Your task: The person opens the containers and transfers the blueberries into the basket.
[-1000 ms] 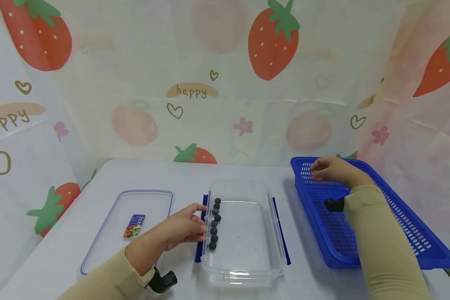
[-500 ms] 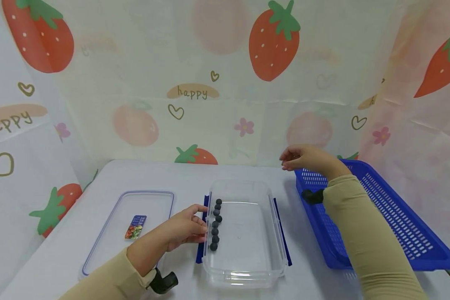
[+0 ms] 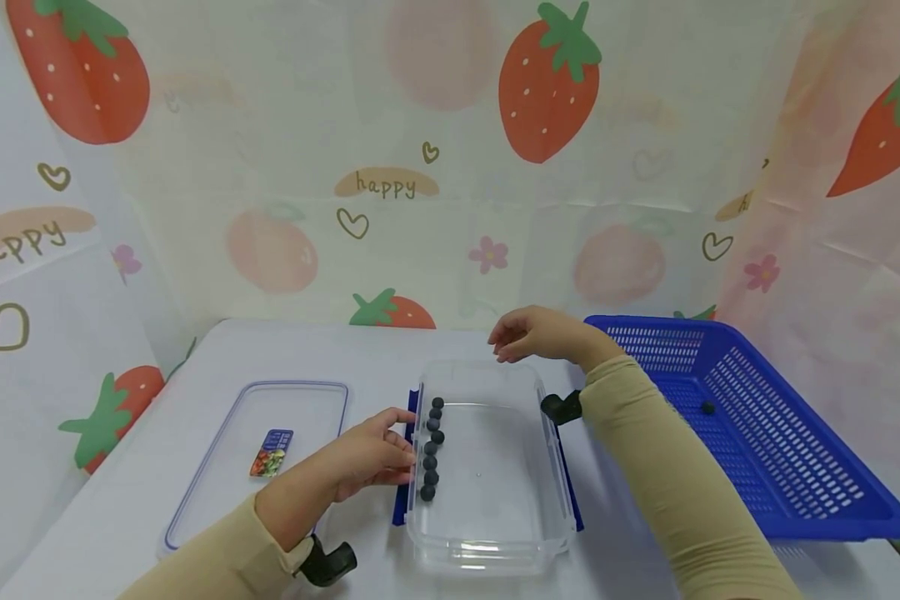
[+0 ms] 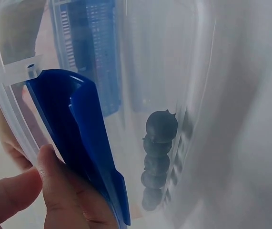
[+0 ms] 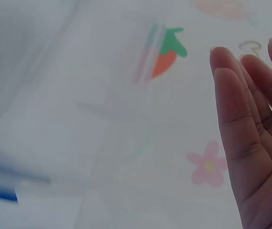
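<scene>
A transparent storage box (image 3: 487, 500) with blue side latches stands open on the table. Several blueberries (image 3: 430, 463) form a wavy line along its left wall; the left wrist view shows part of this line through the plastic. My left hand (image 3: 367, 454) holds the box's left side at the blue latch (image 4: 97, 138), fingers against the flap. Above the box's far right corner hovers my right hand (image 3: 543, 335), thumb near the fingertips. The right wrist view shows its fingers (image 5: 236, 129) close together; I cannot tell whether they hold a berry.
At the right stands a blue perforated basket (image 3: 768, 417) with a dark berry (image 3: 708, 407) in it. A clear lid (image 3: 213, 487) with a purple-blue rim lies at the left, bearing a colourful label (image 3: 272, 452). A strawberry-print cloth (image 3: 450, 217) hangs behind the table.
My right hand has moved left from over the basket to above the box's far end, bringing the basket's berry into view. My left hand and the berry line have stayed put.
</scene>
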The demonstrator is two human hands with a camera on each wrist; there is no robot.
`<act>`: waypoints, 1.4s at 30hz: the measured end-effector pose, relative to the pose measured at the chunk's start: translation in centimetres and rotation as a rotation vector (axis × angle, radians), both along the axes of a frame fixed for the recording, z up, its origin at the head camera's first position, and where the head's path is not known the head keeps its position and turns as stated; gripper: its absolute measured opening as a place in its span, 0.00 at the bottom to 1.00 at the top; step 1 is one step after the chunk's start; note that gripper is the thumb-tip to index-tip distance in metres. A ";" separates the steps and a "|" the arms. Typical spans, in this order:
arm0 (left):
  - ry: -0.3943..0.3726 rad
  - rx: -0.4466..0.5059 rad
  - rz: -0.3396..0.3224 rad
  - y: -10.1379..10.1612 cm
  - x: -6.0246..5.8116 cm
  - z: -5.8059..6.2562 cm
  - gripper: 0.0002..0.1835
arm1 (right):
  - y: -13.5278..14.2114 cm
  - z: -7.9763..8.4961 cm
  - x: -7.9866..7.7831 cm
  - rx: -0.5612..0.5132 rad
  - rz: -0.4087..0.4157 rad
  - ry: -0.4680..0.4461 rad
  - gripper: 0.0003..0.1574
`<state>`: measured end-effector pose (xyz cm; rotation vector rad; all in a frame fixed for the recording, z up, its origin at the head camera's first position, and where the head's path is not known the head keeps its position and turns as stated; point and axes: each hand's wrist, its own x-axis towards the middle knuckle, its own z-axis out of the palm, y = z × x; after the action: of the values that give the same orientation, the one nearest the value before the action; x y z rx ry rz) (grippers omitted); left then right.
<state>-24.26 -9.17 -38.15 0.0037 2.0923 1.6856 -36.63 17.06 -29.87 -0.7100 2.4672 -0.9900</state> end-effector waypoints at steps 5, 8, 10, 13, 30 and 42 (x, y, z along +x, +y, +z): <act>0.002 0.001 0.002 -0.1 0.0 0.1 0.31 | -2.4 -1.4 -0.1 0.036 0.032 -0.033 0.14; -0.002 0.005 0.001 -0.1 0.0 0.0 0.31 | -3.8 -2.4 -0.2 0.063 0.045 -0.042 0.13; -0.009 0.008 -0.003 -0.2 -0.1 -0.1 0.30 | -4.6 -3.0 -0.3 0.078 0.051 -0.050 0.11; -0.012 0.011 -0.014 -0.3 -0.2 -0.1 0.31 | -5.6 -4.1 -0.5 0.086 0.060 -0.072 0.08; 0.000 0.021 -0.014 -0.3 -0.1 0.2 0.30 | -8.0 -8.0 -1.1 0.245 0.066 -0.097 0.16; 0.005 0.027 -0.014 -0.3 0.0 0.1 0.31 | -8.6 -8.6 -0.6 0.391 0.077 0.026 0.19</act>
<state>-24.25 -9.44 -38.07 0.0307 2.0684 1.7065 -37.20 8.42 -38.48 -0.6809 2.5260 -0.4496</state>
